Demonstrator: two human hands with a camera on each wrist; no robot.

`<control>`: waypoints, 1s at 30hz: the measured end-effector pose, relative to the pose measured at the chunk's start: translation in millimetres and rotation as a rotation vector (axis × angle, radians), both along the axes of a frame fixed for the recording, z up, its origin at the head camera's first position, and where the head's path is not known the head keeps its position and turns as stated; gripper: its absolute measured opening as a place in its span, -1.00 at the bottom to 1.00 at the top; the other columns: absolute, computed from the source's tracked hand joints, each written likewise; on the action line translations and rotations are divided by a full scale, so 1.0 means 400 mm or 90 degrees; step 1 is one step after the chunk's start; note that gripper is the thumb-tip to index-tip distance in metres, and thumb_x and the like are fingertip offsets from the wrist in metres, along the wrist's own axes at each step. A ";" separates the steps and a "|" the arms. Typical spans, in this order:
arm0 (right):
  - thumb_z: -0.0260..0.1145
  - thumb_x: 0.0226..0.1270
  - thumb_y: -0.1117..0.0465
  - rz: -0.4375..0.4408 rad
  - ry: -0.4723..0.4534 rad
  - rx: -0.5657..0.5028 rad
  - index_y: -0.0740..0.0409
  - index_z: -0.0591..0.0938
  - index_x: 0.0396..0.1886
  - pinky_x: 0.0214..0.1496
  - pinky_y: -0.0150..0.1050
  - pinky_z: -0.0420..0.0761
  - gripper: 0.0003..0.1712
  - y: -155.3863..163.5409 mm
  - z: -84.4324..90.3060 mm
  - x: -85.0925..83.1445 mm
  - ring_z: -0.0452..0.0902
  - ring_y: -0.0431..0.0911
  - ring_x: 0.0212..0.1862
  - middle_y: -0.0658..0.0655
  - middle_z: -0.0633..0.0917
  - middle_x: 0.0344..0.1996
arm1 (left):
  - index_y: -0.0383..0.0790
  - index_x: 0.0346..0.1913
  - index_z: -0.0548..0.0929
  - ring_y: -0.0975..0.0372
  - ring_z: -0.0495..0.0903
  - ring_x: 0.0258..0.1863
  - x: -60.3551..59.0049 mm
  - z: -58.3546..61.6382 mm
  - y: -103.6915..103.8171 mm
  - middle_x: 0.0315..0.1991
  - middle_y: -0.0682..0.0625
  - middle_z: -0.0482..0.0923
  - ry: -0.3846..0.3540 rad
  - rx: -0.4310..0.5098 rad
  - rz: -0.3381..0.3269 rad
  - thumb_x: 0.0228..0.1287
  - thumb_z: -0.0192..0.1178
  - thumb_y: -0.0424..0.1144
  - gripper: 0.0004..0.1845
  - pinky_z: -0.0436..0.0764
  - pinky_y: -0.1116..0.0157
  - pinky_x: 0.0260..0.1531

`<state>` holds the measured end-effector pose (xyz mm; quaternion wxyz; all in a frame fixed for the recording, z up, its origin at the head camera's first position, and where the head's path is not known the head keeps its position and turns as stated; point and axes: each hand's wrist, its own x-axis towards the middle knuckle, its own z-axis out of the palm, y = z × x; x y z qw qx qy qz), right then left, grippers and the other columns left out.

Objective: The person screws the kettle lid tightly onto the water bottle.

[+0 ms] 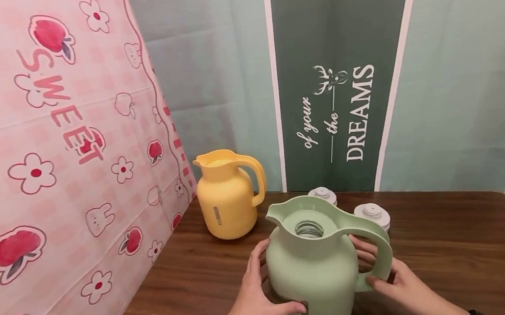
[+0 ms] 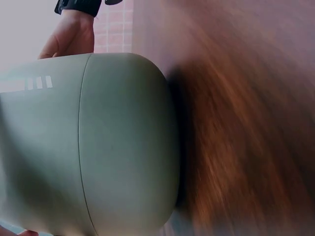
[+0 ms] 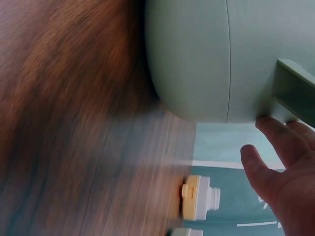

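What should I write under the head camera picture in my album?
Left hand and right hand on a green jug; yellow jug standing behind.

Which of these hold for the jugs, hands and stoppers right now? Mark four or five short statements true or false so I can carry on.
1. The green jug has a stopper in its mouth. False: its mouth is open.
2. The left hand has its thumb against the green jug. True.
3. The right hand touches the yellow jug. False: it touches the green jug.
4. Two white-topped stoppers rest on the table. True.
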<state>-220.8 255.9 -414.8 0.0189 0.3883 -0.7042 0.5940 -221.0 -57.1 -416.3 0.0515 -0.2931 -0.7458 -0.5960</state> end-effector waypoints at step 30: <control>0.34 0.23 0.31 -0.084 -0.004 0.288 0.12 0.11 0.47 -0.03 -0.22 0.47 -0.12 0.123 0.038 -0.006 0.18 -0.43 0.27 0.14 0.28 0.37 | 0.11 0.51 -0.13 0.16 0.08 0.37 0.025 0.034 0.000 0.44 0.06 -0.07 0.076 -0.097 -0.004 0.05 0.43 -0.05 0.10 0.19 0.07 0.27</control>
